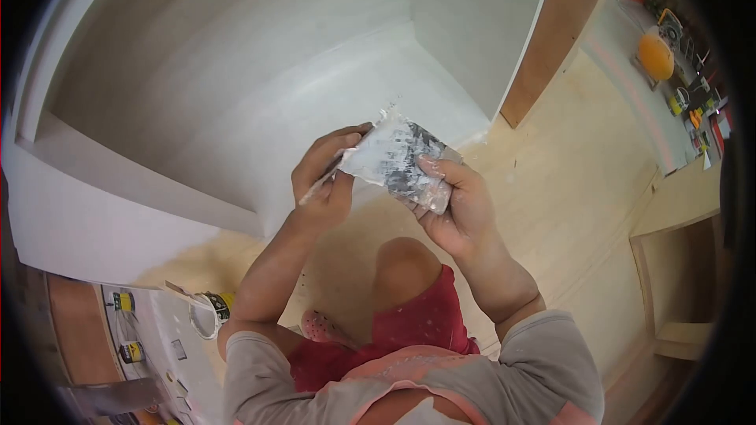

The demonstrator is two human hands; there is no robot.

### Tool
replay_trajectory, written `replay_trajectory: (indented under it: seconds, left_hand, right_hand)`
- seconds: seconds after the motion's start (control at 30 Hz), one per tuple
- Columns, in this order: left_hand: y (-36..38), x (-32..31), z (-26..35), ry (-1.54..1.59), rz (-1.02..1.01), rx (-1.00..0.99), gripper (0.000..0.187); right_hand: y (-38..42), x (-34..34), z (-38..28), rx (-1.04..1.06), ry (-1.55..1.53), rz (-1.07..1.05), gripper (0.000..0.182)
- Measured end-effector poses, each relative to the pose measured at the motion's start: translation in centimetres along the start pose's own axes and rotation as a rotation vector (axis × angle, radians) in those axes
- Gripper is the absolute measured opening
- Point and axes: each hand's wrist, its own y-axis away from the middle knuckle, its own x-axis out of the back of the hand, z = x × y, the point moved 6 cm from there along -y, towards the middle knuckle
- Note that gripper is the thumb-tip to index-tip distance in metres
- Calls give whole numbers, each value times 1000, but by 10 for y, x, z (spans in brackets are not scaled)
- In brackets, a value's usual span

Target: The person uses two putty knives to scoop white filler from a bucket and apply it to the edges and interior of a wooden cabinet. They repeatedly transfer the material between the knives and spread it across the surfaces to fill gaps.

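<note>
My right hand (463,201) is closed on a broad flat putty scraper (394,159), thumb on its face and fingers beneath. White paste is smeared over its dark face, thickest toward the upper left corner. In my left hand (321,171) is a thin putty knife (319,186), seen nearly edge-on between thumb and fingers. Its front edge meets the left side of the scraper. Both hands are held up in front of my bent knee, over the floor of a white cabinet (331,86).
The cabinet's side panel (535,79) has a bare wooden edge. To my lower left stands an open paint bucket (206,316), with small tins (130,352) farther left. A yellow round object (655,57) and tools lie at the far right, above a wooden box opening (681,275).
</note>
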Motion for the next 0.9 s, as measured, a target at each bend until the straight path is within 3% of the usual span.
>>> replay_trajectory:
  seconds: [0.07, 0.17, 0.23, 0.27, 0.33, 0.4, 0.47, 0.63, 0.73, 0.8, 0.87, 0.9]
  left_hand:
    - [1, -1, 1, 55, -33, -37, 33]
    - [6, -1, -6, -118, -122, -90, 29]
    - [21, -5, -37, -106, -251, 241, 31]
    - [28, -6, -42, -96, -246, 243, 31]
    - [53, -18, -67, 902, 146, 1050, 35]
    - [60, -30, -71, 1113, 51, 1071, 43]
    - [47, -46, -40, 1273, 16, 1042, 47]
    - [43, -51, -41, 1309, 2, 999, 52]
    - [41, -50, -49, 1429, 30, 949, 52]
    - [31, -31, -48, 1465, 68, 866, 50]
    - [21, -15, -45, 1423, 97, 856, 46]
    - [22, -8, -51, 1300, 93, 910, 43]
  right_hand:
    - [0, 3, -4, 13, 25, 15, 31]
    - [5, 2, -18, 86, 45, 8, 31]
    - [9, 3, -43, 293, 130, -5, 34]
    - [8, 7, -48, 293, 139, 1, 34]
    - [15, 10, -72, 703, 623, 7, 39]
    - [15, 14, -75, 729, 839, 48, 44]
    - [29, -25, -50, 1236, 1839, -415, 46]
    - [36, -28, -40, 1249, 2026, -257, 51]
    - [39, -3, -51, 1124, 2169, -100, 51]
    - [36, 28, -54, 796, 2433, -75, 50]
    - [47, 12, -59, 844, 2394, 0, 48]
    - [55, -3, -65, 922, 2169, 78, 44]
